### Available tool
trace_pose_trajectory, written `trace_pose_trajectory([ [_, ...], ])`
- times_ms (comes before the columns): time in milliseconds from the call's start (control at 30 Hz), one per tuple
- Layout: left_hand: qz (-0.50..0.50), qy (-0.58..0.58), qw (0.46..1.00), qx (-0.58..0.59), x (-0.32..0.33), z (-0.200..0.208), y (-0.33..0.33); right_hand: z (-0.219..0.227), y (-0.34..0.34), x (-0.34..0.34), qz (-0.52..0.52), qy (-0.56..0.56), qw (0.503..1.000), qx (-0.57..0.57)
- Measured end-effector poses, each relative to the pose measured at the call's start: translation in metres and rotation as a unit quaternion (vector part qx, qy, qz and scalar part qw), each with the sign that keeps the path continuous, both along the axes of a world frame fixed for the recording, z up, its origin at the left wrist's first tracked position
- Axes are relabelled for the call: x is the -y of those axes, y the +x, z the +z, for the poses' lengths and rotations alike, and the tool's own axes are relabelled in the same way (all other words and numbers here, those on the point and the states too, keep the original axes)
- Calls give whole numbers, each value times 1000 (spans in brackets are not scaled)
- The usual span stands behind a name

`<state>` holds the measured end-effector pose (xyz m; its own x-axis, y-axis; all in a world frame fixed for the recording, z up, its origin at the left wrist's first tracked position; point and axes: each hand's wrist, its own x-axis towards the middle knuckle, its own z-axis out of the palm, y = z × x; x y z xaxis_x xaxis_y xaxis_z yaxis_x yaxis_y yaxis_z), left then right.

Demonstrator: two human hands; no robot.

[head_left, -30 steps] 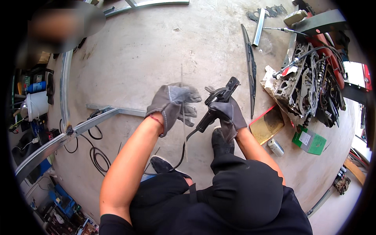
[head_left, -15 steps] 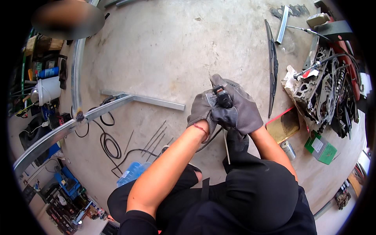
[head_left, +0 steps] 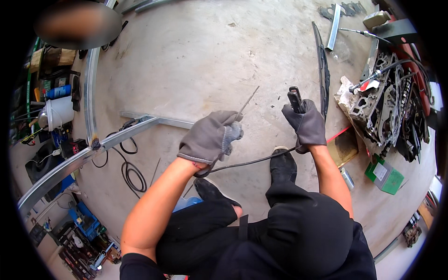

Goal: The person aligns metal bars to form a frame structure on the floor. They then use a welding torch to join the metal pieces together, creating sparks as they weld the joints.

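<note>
Gripping on both sides, apart.
Left hand [head_left: 210,136] and right hand [head_left: 309,126] are curled closed: the right around the black clamp [head_left: 295,100], the left around the forward-pointing thin rod [head_left: 250,98], best held lightly.

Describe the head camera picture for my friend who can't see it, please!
A person's gloved left hand grips a thin rod while the gloved right hand holds a black clamp, both above a grey floor. A metal frame is to the left, engine parts and a wiper blade to the right.
</note>
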<state>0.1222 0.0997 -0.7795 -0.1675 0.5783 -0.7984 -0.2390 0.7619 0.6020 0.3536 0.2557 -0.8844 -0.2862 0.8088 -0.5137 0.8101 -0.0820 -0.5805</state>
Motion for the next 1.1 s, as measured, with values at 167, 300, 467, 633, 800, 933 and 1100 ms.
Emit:
trace_pose_trajectory([
  [167, -262, 95, 905, -320, 13, 36, -28, 19, 17, 14, 70, 81, 994, -35],
  [300, -336, 178, 837, -394, 14, 67, -15, 54, 15, 29, 200, 109, 965, -129],
  [467, -342, 260, 808, -403, 22, 78, -14, 78, 4, 30, 251, 216, 906, -264],
  [633, -459, 228, 709, -485, 24, 90, -13, 89, 0, 28, 286, 262, 882, -268],
  [800, -462, 218, 704, -494, 31, 88, -11, 93, -1, 29, 296, 290, 871, -265],
  [933, -474, 226, 663, -534, 31, 90, -8, 97, 2, 29, 304, 293, 870, -253],
  [1100, -474, 264, 641, -543, 23, 88, -8, 93, 5, 31, 296, 283, 875, -258],
])
